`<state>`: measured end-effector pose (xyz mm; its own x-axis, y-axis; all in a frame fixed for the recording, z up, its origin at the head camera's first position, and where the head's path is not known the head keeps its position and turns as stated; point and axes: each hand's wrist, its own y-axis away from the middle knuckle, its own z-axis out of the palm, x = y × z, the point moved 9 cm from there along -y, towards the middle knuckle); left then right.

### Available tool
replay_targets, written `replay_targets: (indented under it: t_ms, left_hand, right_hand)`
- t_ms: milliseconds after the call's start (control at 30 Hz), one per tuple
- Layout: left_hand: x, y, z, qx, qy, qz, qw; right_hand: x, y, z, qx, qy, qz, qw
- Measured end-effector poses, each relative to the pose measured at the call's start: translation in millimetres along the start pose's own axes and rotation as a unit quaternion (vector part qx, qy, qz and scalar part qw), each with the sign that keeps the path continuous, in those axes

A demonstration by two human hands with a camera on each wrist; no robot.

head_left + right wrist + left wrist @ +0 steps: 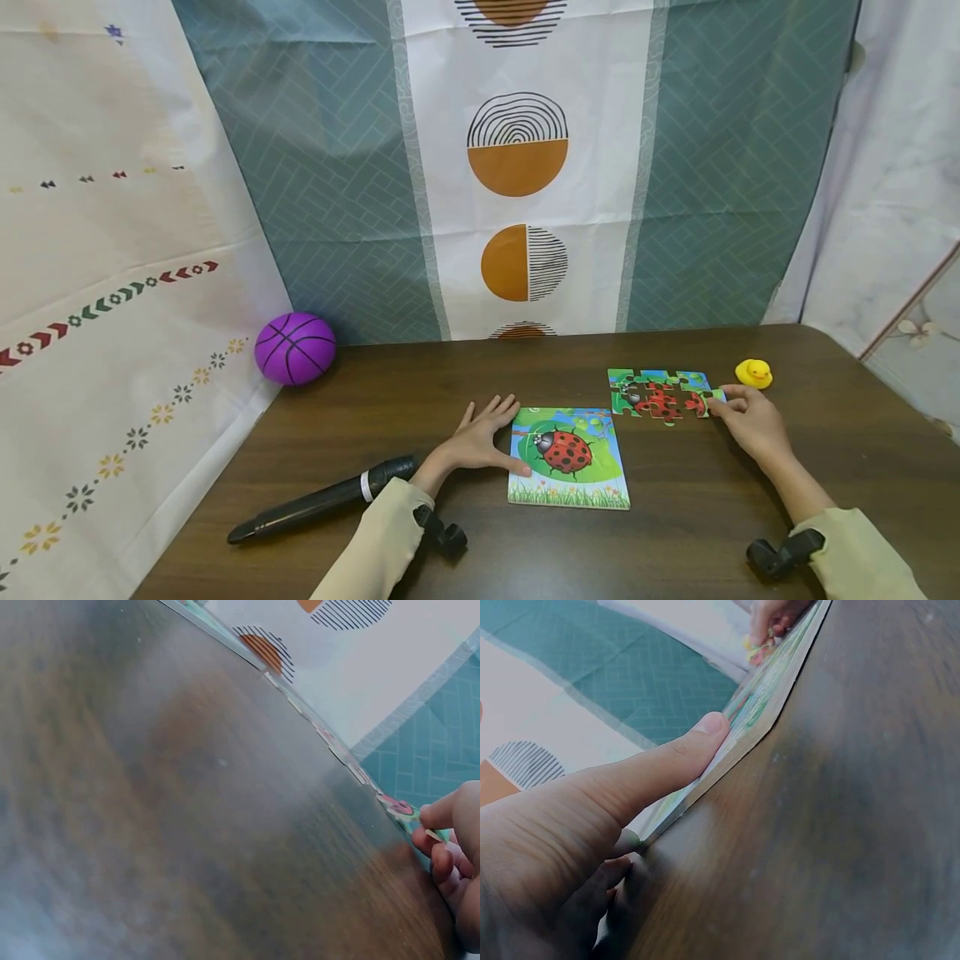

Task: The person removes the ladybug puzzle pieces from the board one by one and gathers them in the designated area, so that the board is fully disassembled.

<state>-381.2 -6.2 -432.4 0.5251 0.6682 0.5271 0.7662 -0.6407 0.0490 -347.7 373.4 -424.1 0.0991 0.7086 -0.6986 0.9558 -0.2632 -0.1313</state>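
My left hand [476, 440] lies at the left side of a square ladybug picture board [566, 458], fingers spread and thumb resting on its edge. The left wrist view shows the thumb [675, 754] straight along the board's top face. Farther right, my right hand [753, 421] pinches a green puzzle piece [716, 396] between thumb and fingers, at the right end of a group of loose puzzle pieces [660, 400] with red ladybug parts. In the right wrist view the pinched piece [435, 835] is tilted and partly hidden by the fingertips.
A yellow rubber duck [753, 373] sits just beyond my right hand. A purple ball [295, 348] rests at the table's back left corner. A thick black marker-shaped object [322, 502] lies left of my left forearm on the brown table [562, 554]. Patterned cloth [360, 208] hangs behind.
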Motion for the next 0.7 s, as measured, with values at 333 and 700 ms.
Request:
replay_targets:
  t_ms: [333, 700]
  left_hand:
    - [-1.4, -0.8, 0.4, 0.002, -0.002, 0.003, 1.0000]
    - [-2.6, -0.3, 1.3, 0.000, -0.003, 0.000, 1.0000]
  right_hand:
    - [2.3, -0.1, -3.0, 0.017, 0.018, 0.019, 1.000]
    - [-1.9, -1.8, -3.2, 0.033, 0.054, -0.002, 0.998]
